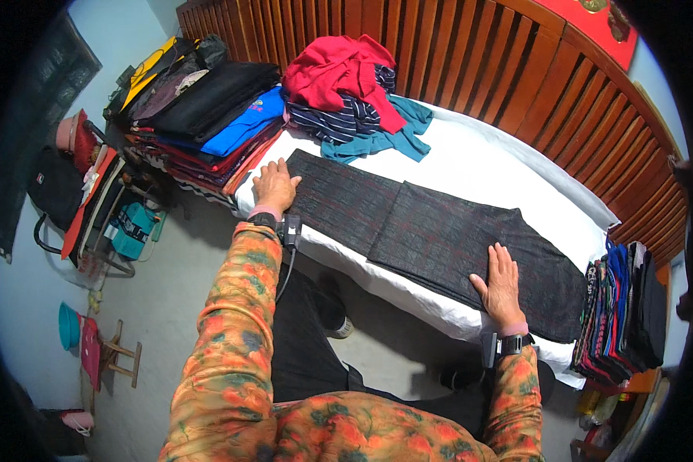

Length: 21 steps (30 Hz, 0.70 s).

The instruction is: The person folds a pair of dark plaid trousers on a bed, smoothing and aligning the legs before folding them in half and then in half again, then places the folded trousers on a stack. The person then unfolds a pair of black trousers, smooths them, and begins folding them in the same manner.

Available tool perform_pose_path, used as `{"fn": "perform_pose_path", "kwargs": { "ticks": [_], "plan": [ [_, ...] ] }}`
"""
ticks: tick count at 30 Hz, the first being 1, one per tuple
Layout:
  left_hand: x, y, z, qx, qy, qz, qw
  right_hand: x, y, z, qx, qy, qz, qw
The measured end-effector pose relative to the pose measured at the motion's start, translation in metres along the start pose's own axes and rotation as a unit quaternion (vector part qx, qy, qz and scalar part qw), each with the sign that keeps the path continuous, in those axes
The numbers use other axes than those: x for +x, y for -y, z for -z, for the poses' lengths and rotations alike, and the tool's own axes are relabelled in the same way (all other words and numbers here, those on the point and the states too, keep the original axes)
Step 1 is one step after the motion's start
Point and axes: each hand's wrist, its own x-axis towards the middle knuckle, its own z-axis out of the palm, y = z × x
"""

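Note:
A pair of dark trousers [439, 231] with a faint reddish check lies lengthwise across a white sheet [456, 144]. One leg end is folded back, leaving a step in the cloth left of centre. My left hand [275, 186] rests at the left end of the trousers, its thumb at their edge and its fingers on the bedding. Flat on the wider right part lies my right hand [501, 286], palm down with the fingers pointing away from me. Neither hand grips anything.
A loose heap with a red knit garment [339, 72] sits by the slatted wooden headboard [462, 58]. Folded clothes [208, 104] are stacked at left, and more folded clothes [618, 312] stand at right. A small folding stool [112, 352] is on the floor.

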Motion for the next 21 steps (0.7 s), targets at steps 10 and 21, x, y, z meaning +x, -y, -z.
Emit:
{"fn": "perform_pose_path", "kwargs": {
  "ticks": [10,21],
  "plan": [
    [0.011,0.004,0.015,-0.151,0.052,0.082,0.984,0.000,-0.001,-0.003,-0.007,-0.020,0.006,1.000],
    [0.009,-0.030,0.036,-0.228,-0.063,0.042,0.971,0.001,0.000,0.003,0.019,-0.026,0.007,0.999]
  ]
}}
